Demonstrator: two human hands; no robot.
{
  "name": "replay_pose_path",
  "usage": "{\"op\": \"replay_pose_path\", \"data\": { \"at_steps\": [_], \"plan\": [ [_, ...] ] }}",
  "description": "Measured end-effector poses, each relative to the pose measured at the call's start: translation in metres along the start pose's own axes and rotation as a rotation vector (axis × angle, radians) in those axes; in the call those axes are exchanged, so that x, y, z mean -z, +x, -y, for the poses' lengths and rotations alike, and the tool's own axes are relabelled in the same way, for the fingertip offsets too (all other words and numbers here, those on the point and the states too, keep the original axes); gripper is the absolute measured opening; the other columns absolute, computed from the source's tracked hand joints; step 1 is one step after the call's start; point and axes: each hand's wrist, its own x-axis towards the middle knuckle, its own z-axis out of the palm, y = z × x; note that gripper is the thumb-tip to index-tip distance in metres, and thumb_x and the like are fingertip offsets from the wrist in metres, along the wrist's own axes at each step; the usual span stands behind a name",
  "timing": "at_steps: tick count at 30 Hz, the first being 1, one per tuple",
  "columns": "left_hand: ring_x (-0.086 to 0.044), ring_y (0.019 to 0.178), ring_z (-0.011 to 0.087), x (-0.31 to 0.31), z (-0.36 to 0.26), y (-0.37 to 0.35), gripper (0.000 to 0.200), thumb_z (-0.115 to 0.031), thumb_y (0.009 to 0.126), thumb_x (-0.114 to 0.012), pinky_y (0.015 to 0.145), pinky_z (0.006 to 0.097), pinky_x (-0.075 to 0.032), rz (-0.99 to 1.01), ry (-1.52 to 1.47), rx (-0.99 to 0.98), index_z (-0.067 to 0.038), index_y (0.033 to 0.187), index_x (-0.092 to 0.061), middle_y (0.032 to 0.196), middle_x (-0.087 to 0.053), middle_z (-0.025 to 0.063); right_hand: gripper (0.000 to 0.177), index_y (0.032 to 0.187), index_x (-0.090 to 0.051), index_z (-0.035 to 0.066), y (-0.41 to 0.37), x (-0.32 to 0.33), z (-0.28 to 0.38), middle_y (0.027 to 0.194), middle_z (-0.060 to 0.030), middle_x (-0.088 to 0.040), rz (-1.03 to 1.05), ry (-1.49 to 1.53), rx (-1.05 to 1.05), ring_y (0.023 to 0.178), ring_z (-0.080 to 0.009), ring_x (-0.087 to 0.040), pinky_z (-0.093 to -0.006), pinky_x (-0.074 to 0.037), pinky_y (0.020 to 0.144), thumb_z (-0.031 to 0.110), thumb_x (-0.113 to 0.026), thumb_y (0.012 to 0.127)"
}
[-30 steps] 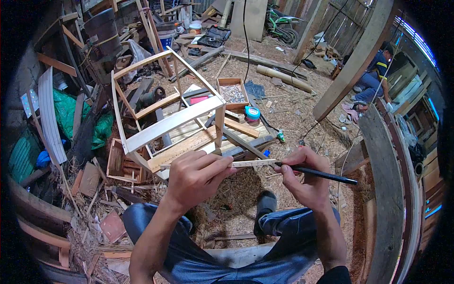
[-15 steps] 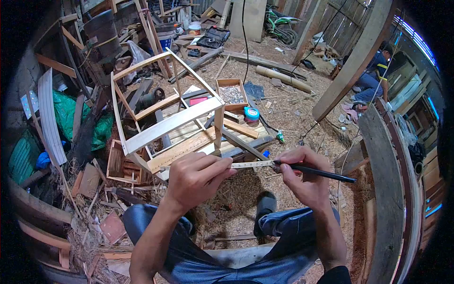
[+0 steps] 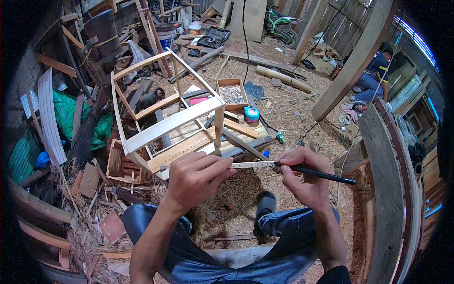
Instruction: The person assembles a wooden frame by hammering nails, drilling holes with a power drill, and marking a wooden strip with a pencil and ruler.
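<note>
A narrow pale strip with dark tick marks [image 3: 253, 164], ruler-like, stretches between my hands above my lap. My left hand [image 3: 194, 177] is closed around its left part, and a short end shows past the knuckles. At the strip's right end, my right hand [image 3: 305, 175] pinches a slim black pen [image 3: 326, 174]. The pen's dark tip touches or nearly touches the strip; its other end sticks out to the right. Just beyond my left hand stands a pale wooden frame [image 3: 172, 127] of slats and posts.
A teal tape measure [image 3: 251, 114] lies by a wooden box of small metal pieces [image 3: 231, 93]. A wooden post [image 3: 352, 61] leans at right, with a crouching person [image 3: 373, 73] behind it. Scrap wood and a green sheet [image 3: 64, 111] fill the left; weathered boards [image 3: 385, 175] stand close on my right.
Almost nothing differs. Both hands hold the same grip on the strip and pen, with the pen shifted only very slightly. The crouching person has moved a little.
</note>
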Motion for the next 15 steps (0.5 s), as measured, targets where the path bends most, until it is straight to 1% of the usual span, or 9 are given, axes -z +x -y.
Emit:
{"op": "replay_pose_path", "data": {
  "at_steps": [1,3,6,9,13,15],
  "plan": [
    [-0.065,0.064,0.0209,-0.0010,0.0003,-0.0002,0.017,-0.013,0.070,-0.079,0.056,0.0305,-0.050,0.000,0.000,0.001,-0.007,0.084,-0.071,0.074,-0.068,0.0054,0.008,0.082,-0.061,-0.002,0.0004,0.0004,0.0010,0.085,-0.0107,-0.068,0.010,0.000,0.006,0.081,-0.0163,-0.067,-0.0267,-0.051,0.077,-0.002,-0.065,0.074],
    [-0.062,0.060,0.0183,-0.0036,0.0015,-0.0003,0.016,-0.020,0.072,-0.077,0.052,0.0308,-0.047,-0.042,0.014,-0.019,-0.009,0.081,-0.069,0.072,-0.066,0.0027,0.009,0.082,-0.061,-0.002,0.0008,0.0008,0.0008,0.085,-0.0108,-0.068,0.020,0.000,0.012,0.081,-0.0162,-0.067,-0.0268,-0.052,0.077,-0.003,-0.065,0.074],
    [-0.062,0.059,0.0180,-0.0037,0.0018,-0.0003,0.016,-0.020,0.072,-0.077,0.052,0.0306,-0.047,-0.046,0.012,-0.021,-0.009,0.081,-0.069,0.072,-0.066,0.0026,0.009,0.081,-0.060,-0.002,0.0006,0.0002,-0.0017,0.085,-0.0109,-0.067,0.039,0.027,0.034,0.081,-0.0162,-0.067,-0.0269,-0.053,0.076,-0.004,-0.065,0.073],
    [-0.062,0.059,0.0180,-0.0045,0.0018,-0.0005,0.016,-0.020,0.072,-0.077,0.052,0.0307,-0.047,-0.043,0.008,-0.009,-0.009,0.081,-0.069,0.072,-0.067,0.0026,0.010,0.081,-0.060,-0.002,-0.0001,-0.0001,-0.0023,0.085,-0.0111,-0.067,0.023,0.013,0.020,0.081,-0.0164,-0.067,-0.0273,-0.054,0.076,-0.005,-0.065,0.073],
    [-0.062,0.059,0.0180,-0.0033,0.0012,-0.0001,0.016,-0.020,0.072,-0.077,0.052,0.0309,-0.047,-0.047,-0.001,-0.018,-0.009,0.081,-0.069,0.072,-0.067,0.0027,0.010,0.081,-0.060,-0.002,0.0013,0.0007,-0.0023,0.085,-0.0113,-0.067,0.045,0.002,0.054,0.082,-0.0165,-0.067,-0.0272,-0.053,0.074,-0.004,-0.065,0.073],
    [-0.066,0.065,0.0203,0.0000,-0.0005,0.0000,0.017,-0.013,0.070,-0.079,0.056,0.0303,-0.050,0.013,0.000,0.008,-0.008,0.084,-0.072,0.075,-0.069,0.0053,0.010,0.081,-0.060,-0.002,0.0014,0.0005,-0.0017,0.085,-0.0111,-0.067,0.061,0.000,0.068,0.082,-0.0164,-0.066,-0.0272,-0.052,0.074,-0.003,-0.066,0.073]
  ]
}}
